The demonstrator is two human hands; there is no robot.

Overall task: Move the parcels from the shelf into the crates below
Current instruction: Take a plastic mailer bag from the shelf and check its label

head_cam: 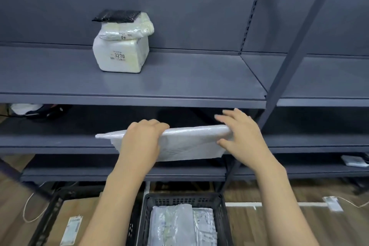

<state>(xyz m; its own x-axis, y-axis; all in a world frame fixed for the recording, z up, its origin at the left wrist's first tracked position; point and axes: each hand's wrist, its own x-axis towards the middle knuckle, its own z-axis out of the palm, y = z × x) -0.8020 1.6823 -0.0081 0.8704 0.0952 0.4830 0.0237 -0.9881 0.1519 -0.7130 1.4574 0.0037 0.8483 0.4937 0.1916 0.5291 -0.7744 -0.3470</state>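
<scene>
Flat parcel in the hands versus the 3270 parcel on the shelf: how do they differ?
The flat parcel is thin and wide; the 3270 parcel is blocky. The flat one is held in the air by the left hand, right hand alongside; the 3270 one rests on the shelf under smaller parcels. Both have whitish wrap.

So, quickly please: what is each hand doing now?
Left hand: grips the flat white parcel at its top edge.
Right hand: open, fingers straight at the parcel's right end.
</scene>
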